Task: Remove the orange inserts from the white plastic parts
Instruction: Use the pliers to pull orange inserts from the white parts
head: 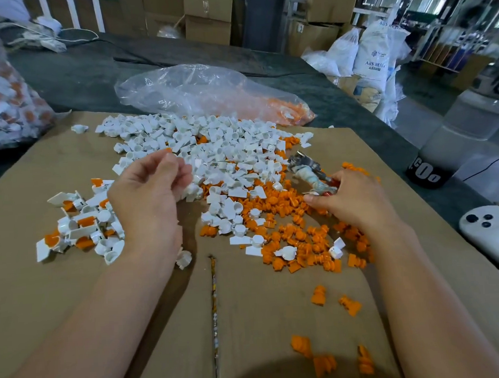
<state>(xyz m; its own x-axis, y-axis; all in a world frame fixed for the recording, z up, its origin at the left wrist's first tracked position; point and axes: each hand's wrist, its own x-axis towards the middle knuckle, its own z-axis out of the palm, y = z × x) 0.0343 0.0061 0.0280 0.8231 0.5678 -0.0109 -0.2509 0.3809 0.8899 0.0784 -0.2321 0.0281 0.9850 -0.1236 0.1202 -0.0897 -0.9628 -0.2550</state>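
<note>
Over the cardboard sheet (73, 287) on the bench (89, 73): both hands are working among heaps of small plastic pieces.
Step in hand: judging by the heaps, the person is between pieces, with one pull probably just finishing and a fresh part not yet presented to the tool.
Left grip: the left hand (149, 192) is hovering with its fingers curled. A speck of orange is showing at the fingertips (167, 154), but I cannot tell whether anything is being pinched.
Right grip: the right hand (348, 197) is clenching the handles of what looks like pliers (308, 167), with the metal nose pointing away from the person.
Task's things: unfinished parts (81, 225), with orange sitting in them, are lying just left of the left wrist. Emptied white parts (210, 141) are piling up in the middle. Loose orange inserts (287, 212) are spreading out beside the right hand.
Next move: it is likely calling for the left hand to pick an unfinished part, turn its orange end towards the nose, and hold firm while the pliers pull.
Hard to make out: the left palm is facing away, the tool's handles are disappearing under the fingers and a wrapping, and the clear bag (195, 87) behind is blurring its contents.
</note>
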